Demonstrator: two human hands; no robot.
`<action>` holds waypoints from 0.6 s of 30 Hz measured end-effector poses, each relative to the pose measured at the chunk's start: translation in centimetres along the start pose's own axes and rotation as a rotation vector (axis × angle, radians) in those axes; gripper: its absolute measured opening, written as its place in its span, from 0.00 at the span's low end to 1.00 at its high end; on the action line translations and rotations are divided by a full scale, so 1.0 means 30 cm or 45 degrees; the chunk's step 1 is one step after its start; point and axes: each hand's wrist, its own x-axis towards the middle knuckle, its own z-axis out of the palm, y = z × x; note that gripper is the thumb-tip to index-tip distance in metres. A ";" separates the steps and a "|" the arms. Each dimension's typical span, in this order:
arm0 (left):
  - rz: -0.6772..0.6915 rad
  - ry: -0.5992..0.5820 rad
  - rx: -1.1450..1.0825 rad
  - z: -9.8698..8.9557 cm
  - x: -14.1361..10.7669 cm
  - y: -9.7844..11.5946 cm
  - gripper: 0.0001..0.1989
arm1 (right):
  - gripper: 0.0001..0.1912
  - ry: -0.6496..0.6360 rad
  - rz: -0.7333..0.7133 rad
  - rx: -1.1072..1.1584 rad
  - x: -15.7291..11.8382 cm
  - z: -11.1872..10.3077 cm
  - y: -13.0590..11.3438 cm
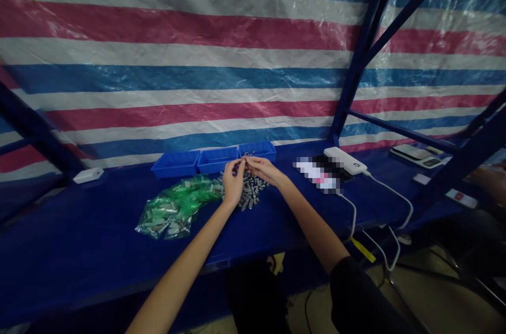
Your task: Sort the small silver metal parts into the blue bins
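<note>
My left hand and my right hand meet at the fingertips above a pile of small metal parts. The fingers of both are pinched together; whatever lies between them is too small to make out. Just behind the hands stand three blue bins in a row: a left bin, a middle bin and a right bin. A few small parts show in the right one. Left of the pile lies a green plastic bag with more small parts in it.
A phone with a blurred screen lies beside a white power bank, with white cables running off the table's edge. A white box sits far left. Blue frame posts rise at right, near a scale and another person's hand.
</note>
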 end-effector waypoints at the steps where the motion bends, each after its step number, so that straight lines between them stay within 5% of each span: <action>1: 0.004 -0.001 0.013 0.000 0.000 -0.001 0.15 | 0.15 0.019 -0.007 -0.001 0.002 -0.002 0.002; 5: 0.058 -0.039 0.161 -0.002 0.001 -0.014 0.14 | 0.15 0.102 -0.046 -0.050 0.016 -0.013 0.019; 9: 0.124 -0.111 0.375 0.000 -0.006 -0.017 0.16 | 0.15 0.371 -0.071 -0.193 0.028 -0.049 0.027; 13: 0.276 -0.404 0.507 0.003 -0.027 0.013 0.14 | 0.14 0.690 -0.072 -0.281 0.033 -0.098 0.014; 18: 0.466 -0.769 0.647 0.000 -0.053 0.034 0.13 | 0.18 0.511 -0.207 -0.027 0.026 -0.115 -0.006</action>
